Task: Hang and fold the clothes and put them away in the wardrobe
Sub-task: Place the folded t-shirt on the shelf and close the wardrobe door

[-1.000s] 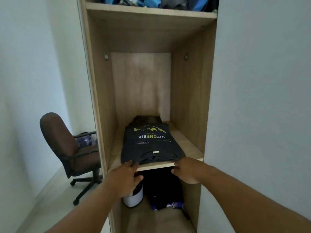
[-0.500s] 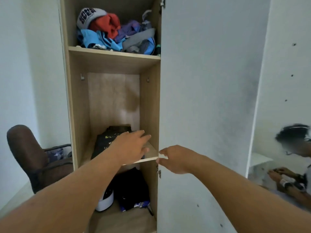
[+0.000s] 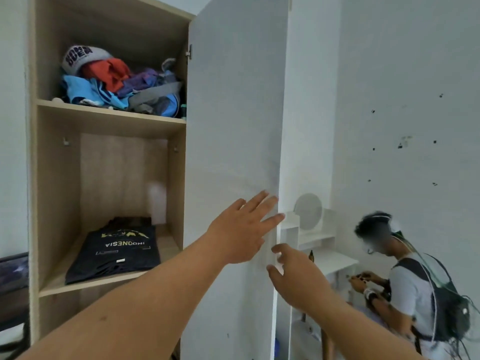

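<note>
A folded black T-shirt [image 3: 114, 252] with yellow and white print lies on the middle shelf [image 3: 101, 280] of the open wooden wardrobe. My left hand [image 3: 241, 229] stretches out with straight fingers against the white wardrobe door [image 3: 233, 126], near its free edge. My right hand [image 3: 296, 276] reaches to that same door edge lower down, its fingers slightly bent at the edge and holding nothing.
The upper shelf holds a heap of unfolded clothes [image 3: 119, 84] and a grey cap [image 3: 83, 57]. To the right a person [image 3: 410, 287] with a backpack bends beside a white dressing table [image 3: 319, 245] with a round mirror.
Both hands have left the shelf and the folded T-shirt and moved right to the door's edge. My view has swung right and upward.
</note>
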